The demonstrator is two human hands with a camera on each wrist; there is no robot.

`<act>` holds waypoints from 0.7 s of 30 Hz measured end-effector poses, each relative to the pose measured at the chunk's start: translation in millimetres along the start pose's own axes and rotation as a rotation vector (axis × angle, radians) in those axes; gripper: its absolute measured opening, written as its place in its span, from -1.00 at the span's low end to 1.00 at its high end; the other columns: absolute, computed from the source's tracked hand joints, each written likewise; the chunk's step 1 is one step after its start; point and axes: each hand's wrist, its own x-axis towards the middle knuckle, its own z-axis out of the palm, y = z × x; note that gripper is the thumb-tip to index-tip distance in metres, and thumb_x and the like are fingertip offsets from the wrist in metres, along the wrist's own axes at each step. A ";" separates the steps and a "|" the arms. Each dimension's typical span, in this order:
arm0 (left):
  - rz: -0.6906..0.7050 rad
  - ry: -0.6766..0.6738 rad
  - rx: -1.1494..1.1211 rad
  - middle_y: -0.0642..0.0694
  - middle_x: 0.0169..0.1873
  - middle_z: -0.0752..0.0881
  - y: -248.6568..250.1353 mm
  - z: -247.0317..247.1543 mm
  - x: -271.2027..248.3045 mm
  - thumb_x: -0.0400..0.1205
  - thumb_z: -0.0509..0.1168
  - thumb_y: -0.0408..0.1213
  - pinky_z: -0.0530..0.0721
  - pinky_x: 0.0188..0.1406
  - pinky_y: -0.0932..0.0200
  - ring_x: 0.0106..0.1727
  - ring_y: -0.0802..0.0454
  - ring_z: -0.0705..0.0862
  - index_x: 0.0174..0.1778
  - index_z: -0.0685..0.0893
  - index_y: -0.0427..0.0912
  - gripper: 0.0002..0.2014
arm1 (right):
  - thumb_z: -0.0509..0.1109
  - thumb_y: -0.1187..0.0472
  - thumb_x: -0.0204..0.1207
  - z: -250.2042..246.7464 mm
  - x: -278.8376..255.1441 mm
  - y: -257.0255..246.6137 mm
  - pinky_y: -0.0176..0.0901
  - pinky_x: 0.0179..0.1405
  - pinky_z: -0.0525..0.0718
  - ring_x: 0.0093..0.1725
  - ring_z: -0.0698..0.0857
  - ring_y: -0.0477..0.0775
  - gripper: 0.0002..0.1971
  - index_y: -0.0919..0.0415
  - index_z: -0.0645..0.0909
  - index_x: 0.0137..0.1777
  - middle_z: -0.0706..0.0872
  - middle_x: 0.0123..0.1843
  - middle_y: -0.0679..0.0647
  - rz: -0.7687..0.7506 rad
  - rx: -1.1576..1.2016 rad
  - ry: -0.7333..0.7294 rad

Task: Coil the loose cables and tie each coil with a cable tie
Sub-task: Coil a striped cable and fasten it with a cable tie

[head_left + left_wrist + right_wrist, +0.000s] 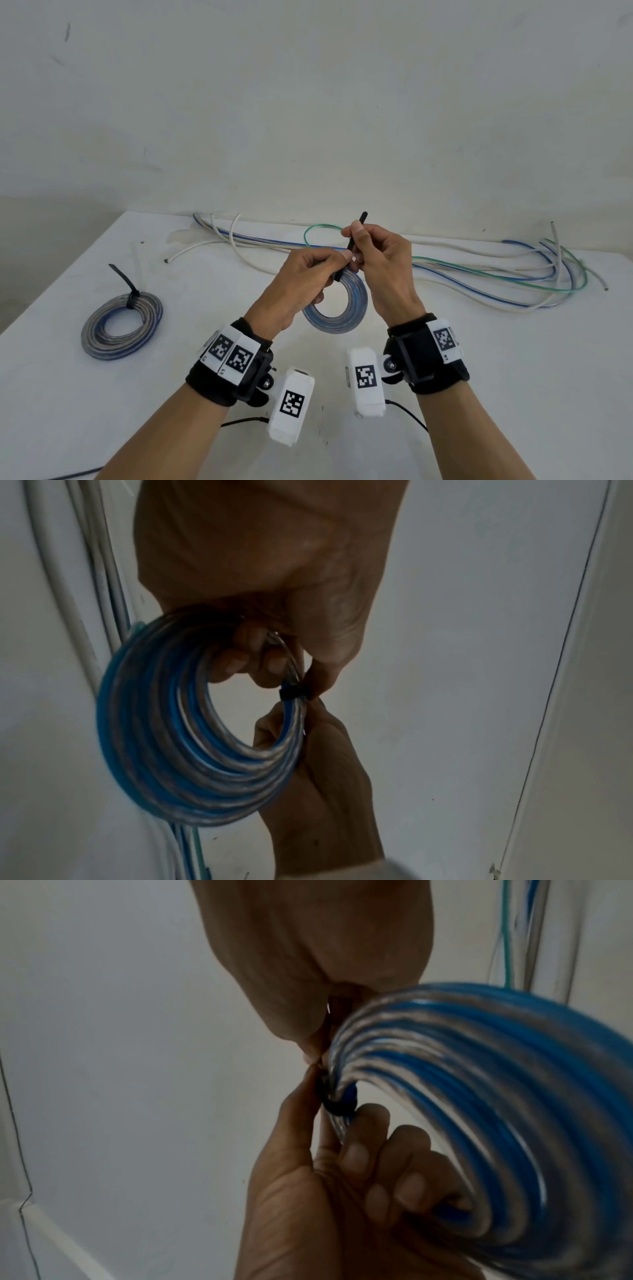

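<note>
1. My left hand (pixel 301 274) holds the blue-and-clear coil (pixel 342 308) above the table, fingers curled through its opening.
2. My right hand (pixel 380 260) pinches the black cable tie (pixel 356 236) tail, just above my left thumb.
3. The coil looks light and springy; I'd keep holding right beside the tie.
4. The tail looks stiff and slick, so I'd pinch close to its head.
</note>
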 end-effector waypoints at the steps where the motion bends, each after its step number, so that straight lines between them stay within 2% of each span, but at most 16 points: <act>1: 0.008 -0.002 -0.006 -0.08 -0.42 0.46 -0.7 0.8 0.0 0.75 0.33 -0.11 0.29 -0.44 0.15 -0.49 0.15 0.28 -0.15 0.86 -0.17 -0.70 | 0.35 0.21 0.75 -0.4 0.1 0.8 -0.19 -0.39 0.55 -0.49 0.47 -0.05 -0.72 0.36 0.77 -0.10 0.52 -0.53 -0.11 0.006 0.013 0.008; 3: 0.015 0.003 -0.021 -0.16 -0.38 0.43 -2.4 2.3 0.2 0.75 0.34 -0.11 0.29 -0.45 0.16 -0.49 0.16 0.28 -0.12 0.86 -0.21 -0.71 | 0.35 0.21 0.75 0.2 0.1 0.0 -0.27 -0.44 0.55 -0.52 0.45 -0.08 -0.72 0.36 0.77 -0.11 0.48 -0.53 -0.06 0.028 0.047 0.013; 6: -0.038 -0.016 -0.151 0.01 -0.50 0.32 -2.0 4.6 -1.1 0.75 0.32 -0.10 0.29 -0.50 0.24 -0.50 0.15 0.25 -0.05 0.80 -0.30 -0.68 | 0.34 0.19 0.75 0.0 0.6 -6.9 -0.33 -0.43 0.56 -0.51 0.45 -0.11 -0.73 0.31 0.77 -0.09 0.47 -0.49 -0.02 0.113 0.173 -0.005; 9: -0.133 -0.096 -0.432 0.05 -0.54 0.20 8.0 7.0 -5.3 0.71 0.32 -0.01 0.20 -0.54 0.28 -0.54 0.15 0.13 -0.15 0.77 -0.16 -0.70 | 0.33 0.15 0.75 -0.1 -0.1 -21.2 -0.31 -0.38 0.57 -0.45 0.46 -0.09 -0.75 0.27 0.76 -0.03 0.54 -0.39 0.02 0.220 0.415 -0.056; 11: -0.175 -0.169 -0.550 0.04 -0.56 0.24 14.0 7.1 -7.9 0.71 0.27 0.10 0.18 -0.52 0.26 -0.52 0.13 0.13 -0.23 0.78 -0.07 -0.63 | 0.34 0.08 0.71 5.2 -7.3 -31.2 -0.23 -0.30 0.56 -0.39 0.47 -0.05 -0.74 0.25 0.73 -0.04 0.68 -0.23 0.07 0.150 0.461 -0.119; 12: -0.182 -0.203 -0.563 0.02 -0.54 0.35 15.0 6.8 -9.9 0.71 0.22 0.17 0.27 -0.47 0.24 -0.49 0.11 0.23 -0.22 0.76 -0.07 -0.57 | 0.36 0.05 0.67 8.1 -12.5 -34.9 -0.23 -0.31 0.55 -0.39 0.48 -0.05 -0.73 0.27 0.72 -0.06 0.73 -0.17 0.10 0.076 0.414 -0.133; 13: -0.185 -0.237 -0.555 -0.05 -0.43 0.51 15.6 5.2 -12.1 0.69 0.17 0.25 0.43 -0.39 0.17 -0.41 0.05 0.38 -0.15 0.73 -0.10 -0.52 | 0.38 0.04 0.63 11.0 -17.3 -39.2 -0.24 -0.35 0.55 -0.41 0.51 -0.05 -0.71 0.30 0.70 -0.10 0.76 -0.15 0.13 -0.002 0.342 -0.134; 14: -0.196 -0.256 -0.540 -0.18 -0.24 0.65 14.2 0.8 -14.7 0.65 0.12 0.31 0.63 -0.23 0.06 -0.27 -0.07 0.56 -0.02 0.71 -0.15 -0.44 | 0.42 0.05 0.60 14.3 -21.0 -43.4 -0.25 -0.39 0.57 -0.43 0.55 -0.04 -0.71 0.32 0.69 -0.13 0.77 -0.17 0.15 -0.068 0.268 -0.126; 15: -0.221 -0.252 -0.528 -0.31 -0.02 0.71 11.8 -6.8 -17.9 0.61 0.08 0.35 0.74 -0.02 -0.11 -0.08 -0.23 0.69 0.14 0.70 -0.21 -0.33 | 0.45 0.08 0.59 17.4 -22.7 -46.8 -0.24 -0.41 0.60 -0.44 0.59 -0.01 -0.71 0.34 0.68 -0.16 0.78 -0.22 0.17 -0.117 0.198 -0.113; 16: -0.247 -0.249 -0.534 -0.38 0.18 0.72 9.4 -17.9 -21.4 0.59 0.05 0.38 0.73 0.17 -0.25 0.14 -0.36 0.73 0.27 0.71 -0.26 -0.23 | 0.48 0.09 0.58 21.1 -22.2 -48.3 -0.22 -0.40 0.64 -0.43 0.64 0.01 -0.72 0.35 0.69 -0.17 0.79 -0.26 0.18 -0.155 0.136 -0.101; 17: -0.253 -0.262 -0.548 -0.39 0.32 0.70 8.6 -31.2 -27.1 0.60 0.02 0.38 0.68 0.29 -0.33 0.31 -0.42 0.70 0.36 0.71 -0.27 -0.19 | 0.51 0.09 0.56 25.4 -20.7 -48.7 -0.21 -0.40 0.65 -0.43 0.66 0.04 -0.72 0.34 0.70 -0.19 0.79 -0.30 0.19 -0.177 0.080 -0.092; 19: -0.198 -0.279 -0.428 -0.29 0.39 0.71 8.5 -58.5 -39.5 0.69 0.01 0.28 0.65 0.37 -0.34 0.44 -0.33 0.66 0.47 0.66 -0.21 -0.29 | 0.57 0.10 0.54 35.4 -17.3 -47.1 -0.20 -0.41 0.65 -0.45 0.66 0.05 -0.72 0.33 0.71 -0.22 0.78 -0.36 0.21 -0.192 -0.013 -0.082; 21: -0.134 -0.208 -0.175 -0.19 0.29 0.78 7.1 -84.3 -52.0 0.74 0.18 0.04 0.70 0.35 -0.24 0.37 -0.18 0.73 0.45 0.65 -0.18 -0.52 | 0.60 0.09 0.53 50.6 -14.4 -43.3 -0.22 -0.44 0.65 -0.49 0.65 0.02 -0.71 0.32 0.72 -0.23 0.77 -0.39 0.20 -0.177 -0.083 -0.085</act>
